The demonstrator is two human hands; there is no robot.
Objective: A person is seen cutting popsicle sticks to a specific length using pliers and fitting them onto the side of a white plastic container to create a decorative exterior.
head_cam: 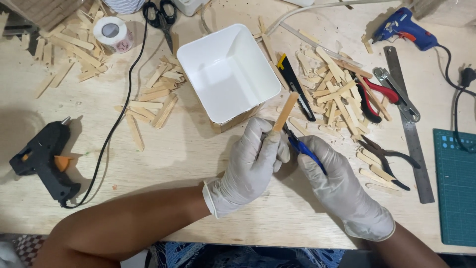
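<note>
My left hand (250,166), in a pale glove, pinches the lower end of a wooden craft stick (286,111) that points up and to the right. My gloved right hand (337,186) grips blue-handled cutters (302,149), whose dark tip meets the stick just above my left fingers. Both hands hover over the wooden table (188,149), just in front of a white square container (228,72) with a wood-stick base.
Piles of craft sticks lie at right (337,94), centre left (153,97) and far left (69,47). A black glue gun (44,159), blue glue gun (404,27), utility knife (295,84), red pliers (374,97), black pliers (386,159), steel ruler (411,129), scissors (161,15), tape roll (114,32) and green cutting mat (456,188) surround them.
</note>
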